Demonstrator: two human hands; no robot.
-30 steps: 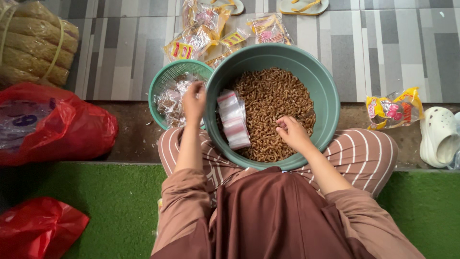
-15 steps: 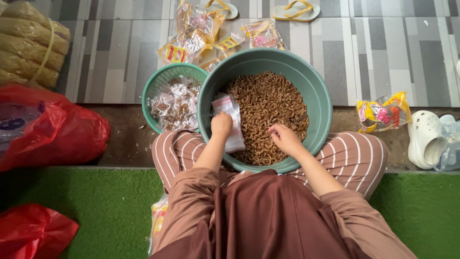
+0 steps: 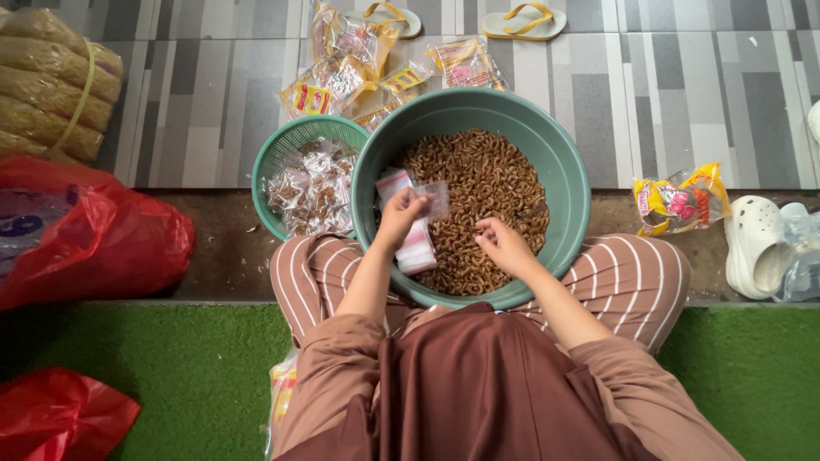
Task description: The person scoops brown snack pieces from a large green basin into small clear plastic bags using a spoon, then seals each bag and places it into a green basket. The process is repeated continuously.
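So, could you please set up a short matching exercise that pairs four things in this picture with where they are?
Things:
1. small clear bag
2. green basket
3. red plastic bag
4. yellow sandals

Places:
A. on the tiled floor at the top edge
B. at the person's far left, by the green mat
C. pinched in the left hand over the big green basin
D. beside the basin on its left, full of small packets

Pairs: 1-C, 2-D, 3-B, 4-A
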